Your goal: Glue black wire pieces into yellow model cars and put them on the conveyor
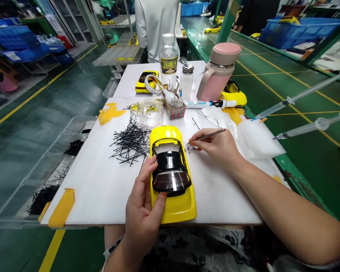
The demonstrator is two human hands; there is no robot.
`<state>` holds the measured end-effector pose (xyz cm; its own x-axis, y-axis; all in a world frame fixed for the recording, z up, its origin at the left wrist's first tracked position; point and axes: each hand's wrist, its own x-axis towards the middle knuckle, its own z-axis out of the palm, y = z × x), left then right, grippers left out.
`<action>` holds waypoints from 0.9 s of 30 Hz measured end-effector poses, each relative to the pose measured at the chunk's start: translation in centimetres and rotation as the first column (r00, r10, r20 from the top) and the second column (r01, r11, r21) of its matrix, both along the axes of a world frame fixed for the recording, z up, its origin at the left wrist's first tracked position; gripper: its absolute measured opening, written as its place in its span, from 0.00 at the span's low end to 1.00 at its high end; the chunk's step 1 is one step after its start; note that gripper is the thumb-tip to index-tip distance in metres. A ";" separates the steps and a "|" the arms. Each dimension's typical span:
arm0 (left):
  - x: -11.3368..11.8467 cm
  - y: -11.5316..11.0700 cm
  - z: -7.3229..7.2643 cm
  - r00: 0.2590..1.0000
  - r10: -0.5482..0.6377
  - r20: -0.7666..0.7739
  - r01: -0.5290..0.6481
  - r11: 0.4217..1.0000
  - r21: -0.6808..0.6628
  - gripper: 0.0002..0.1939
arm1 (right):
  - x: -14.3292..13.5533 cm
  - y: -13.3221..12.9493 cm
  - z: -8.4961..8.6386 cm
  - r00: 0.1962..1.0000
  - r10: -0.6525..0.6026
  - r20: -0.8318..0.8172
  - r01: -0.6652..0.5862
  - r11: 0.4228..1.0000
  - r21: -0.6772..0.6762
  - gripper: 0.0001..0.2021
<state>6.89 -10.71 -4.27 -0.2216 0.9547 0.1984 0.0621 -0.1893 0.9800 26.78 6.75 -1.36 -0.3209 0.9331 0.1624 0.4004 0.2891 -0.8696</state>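
A yellow model car body (174,207) with a black roof lies lengthwise on the white work board (102,189). My left hand (143,204) grips its left side, thumb by the rear window and fingers along the flank. In my right hand (218,145) is a pair of thin metal tweezers (211,134), held like a pen. Their tip is down at a scatter of tiny black parts (191,148) just right of the car. What sits in the tip, if anything, is too small to tell. Left of the car lies a heap of thin black sticks (132,141).
Behind the car stand a small box of tools (175,109), a plastic bag of yellow parts (147,111), a clear bottle (169,64) and a pink flask (218,73). Two syringes (300,94) jut out at right. Clear trays (45,166) flank the board's left edge. A person in white (157,26) is ahead.
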 end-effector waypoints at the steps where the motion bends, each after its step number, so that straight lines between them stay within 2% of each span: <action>1: 0.0 0.0 0.0 1.000 -0.001 0.002 0.001 1.000 0.001 0.25 | 0.0 0.0 0.0 1.000 -0.002 -0.003 0.002 1.000 -0.001 0.04; 27: 0.1 0.0 0.1 1.000 0.002 0.027 -0.002 1.000 0.002 0.24 | -0.2 0.0 -0.2 1.000 -0.019 -0.014 0.019 0.999 0.049 0.04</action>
